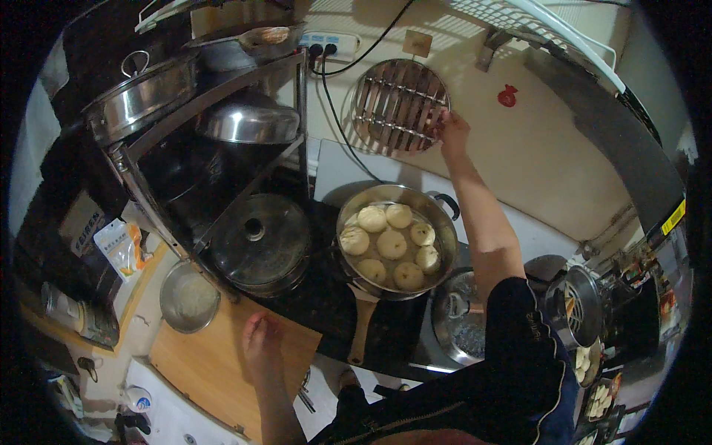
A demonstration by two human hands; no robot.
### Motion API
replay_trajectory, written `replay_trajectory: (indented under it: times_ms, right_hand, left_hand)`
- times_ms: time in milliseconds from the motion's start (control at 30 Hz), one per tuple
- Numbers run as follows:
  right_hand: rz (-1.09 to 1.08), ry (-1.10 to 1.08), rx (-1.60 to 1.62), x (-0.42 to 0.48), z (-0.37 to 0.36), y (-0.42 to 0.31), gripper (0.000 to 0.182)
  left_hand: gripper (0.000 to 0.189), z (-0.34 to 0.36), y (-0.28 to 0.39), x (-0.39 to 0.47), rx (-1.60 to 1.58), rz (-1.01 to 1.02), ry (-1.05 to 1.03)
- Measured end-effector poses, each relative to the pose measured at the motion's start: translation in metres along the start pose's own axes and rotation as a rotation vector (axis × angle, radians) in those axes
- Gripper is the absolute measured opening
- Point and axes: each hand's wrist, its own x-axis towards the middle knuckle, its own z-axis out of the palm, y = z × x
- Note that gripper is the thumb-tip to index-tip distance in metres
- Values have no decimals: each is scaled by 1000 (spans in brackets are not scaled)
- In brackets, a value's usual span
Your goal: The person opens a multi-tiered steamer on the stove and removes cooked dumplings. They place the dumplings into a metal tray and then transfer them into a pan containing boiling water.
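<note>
Up at the wall, my right hand grips the right rim of a round slatted metal rack. The rack hangs flat against the wall below a square adhesive hook. Over a wooden board, my left hand is loosely curled with nothing visible in it; its fingertips are partly hidden. Between my arms, several pale round buns sit spaced apart in a metal steamer pot, uncovered. A wooden-handled pan is under the pot, mostly covered by it.
A glass-lidded pan stands left of the buns, beneath a metal shelf rack holding pots. Beside the board is a metal bowl with pale residue. A glass lid lies under my right arm. Black cords hang from a power strip.
</note>
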Motion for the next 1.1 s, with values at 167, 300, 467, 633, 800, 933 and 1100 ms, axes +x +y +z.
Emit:
replay_trajectory:
  times_ms: [167, 300, 467, 633, 800, 933, 1100]
  right_hand:
    - [-64, 29, 228, -5, 10, -37, 21]
    - [-88, -2, 364, -1, 8, -63, 19]
    - [91, -170, 340, -42, -14, -102, 13]
    - [284, -241, 237, -178, -26, -134, 18]
    - [217, -59, 190, -309, -115, -154, 17]
    - [0, 75, 25, -399, -179, -204, 19]
    - [-150, 187, -228, -497, -288, -265, 16]
  left_hand:
    - [19, 11, 4, -3, 43, 2, -97]
    - [22, 26, 4, -3, 54, -39, -91]
    - [23, 72, 1, -14, 320, 64, -216]
    - [30, 131, 11, -62, 868, 479, -494]
    - [33, 168, -58, -80, 929, 448, -808]
    - [47, 190, -119, -130, 793, 323, -955]
    - [61, 233, -185, -257, 782, 243, -1105]
